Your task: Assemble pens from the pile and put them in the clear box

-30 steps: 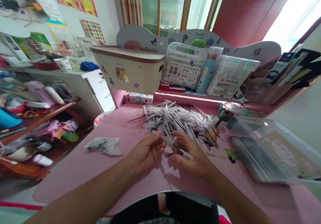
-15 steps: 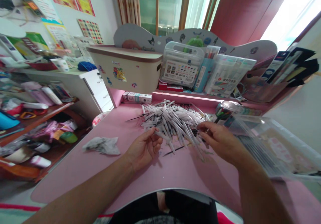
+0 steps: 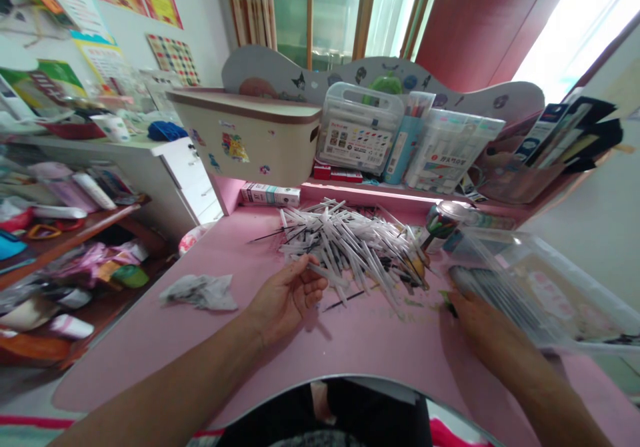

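Closed on a slim, translucent tube [image 3: 319, 271] just before a tangled pile [image 3: 345, 237] of straight, pale sticks, the left hand [image 3: 286, 299] should be kept light, lest thin walls be creased. Whether anything is gripped by the right hand [image 3: 480, 321], near the rigid clear box [image 3: 493, 241], cannot be told.

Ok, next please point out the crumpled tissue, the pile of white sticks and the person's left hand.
Crumpled tissue [image 3: 203, 292]: head view, middle of its upper side.
Pile of white sticks [image 3: 341, 235]: head view, middle of the heap.
Left hand [image 3: 286, 300]: head view, middle of the hand.
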`<state>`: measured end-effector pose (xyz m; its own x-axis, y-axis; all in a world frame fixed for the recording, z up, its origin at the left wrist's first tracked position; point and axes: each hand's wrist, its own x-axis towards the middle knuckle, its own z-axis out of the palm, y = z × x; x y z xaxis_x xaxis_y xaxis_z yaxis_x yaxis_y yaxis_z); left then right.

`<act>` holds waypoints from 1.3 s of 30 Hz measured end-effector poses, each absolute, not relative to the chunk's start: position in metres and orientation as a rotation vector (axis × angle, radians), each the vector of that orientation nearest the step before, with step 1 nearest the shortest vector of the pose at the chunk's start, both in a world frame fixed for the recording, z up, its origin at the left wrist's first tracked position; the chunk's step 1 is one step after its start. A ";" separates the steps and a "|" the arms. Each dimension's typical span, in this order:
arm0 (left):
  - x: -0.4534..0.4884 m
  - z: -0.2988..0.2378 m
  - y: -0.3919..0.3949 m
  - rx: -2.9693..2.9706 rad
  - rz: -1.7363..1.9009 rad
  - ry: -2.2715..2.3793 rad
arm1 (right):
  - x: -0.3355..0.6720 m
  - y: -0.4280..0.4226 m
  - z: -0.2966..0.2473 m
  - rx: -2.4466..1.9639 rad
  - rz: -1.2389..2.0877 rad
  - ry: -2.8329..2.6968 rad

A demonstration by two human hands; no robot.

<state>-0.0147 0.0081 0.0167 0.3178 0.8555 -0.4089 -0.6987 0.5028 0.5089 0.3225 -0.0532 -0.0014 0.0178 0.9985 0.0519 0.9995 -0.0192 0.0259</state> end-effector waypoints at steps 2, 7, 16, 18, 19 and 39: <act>-0.015 0.016 0.008 0.261 1.036 0.690 | 0.322 -0.052 -0.007 -2.303 -0.014 -2.228; -0.016 0.015 0.008 0.275 1.041 0.672 | 0.314 -0.041 -0.010 -2.351 0.049 -2.211; -0.015 0.015 0.008 0.283 1.046 0.678 | 0.265 -0.005 0.013 -2.064 0.155 -2.350; -0.015 0.015 0.008 0.281 1.048 0.679 | 0.257 0.002 0.018 -2.039 0.121 -2.330; -0.015 0.015 0.008 0.278 1.051 0.680 | 0.255 0.005 0.020 -2.029 0.119 -2.325; -0.015 0.010 0.011 0.320 1.060 0.691 | 0.269 0.017 -0.003 -1.658 0.407 -1.648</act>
<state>-0.0151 0.0107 0.0103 0.3072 0.8793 -0.3639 -0.6876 0.4694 0.5539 0.2687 0.0173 -0.0026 0.1206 0.9534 0.2765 0.7147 0.1099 -0.6908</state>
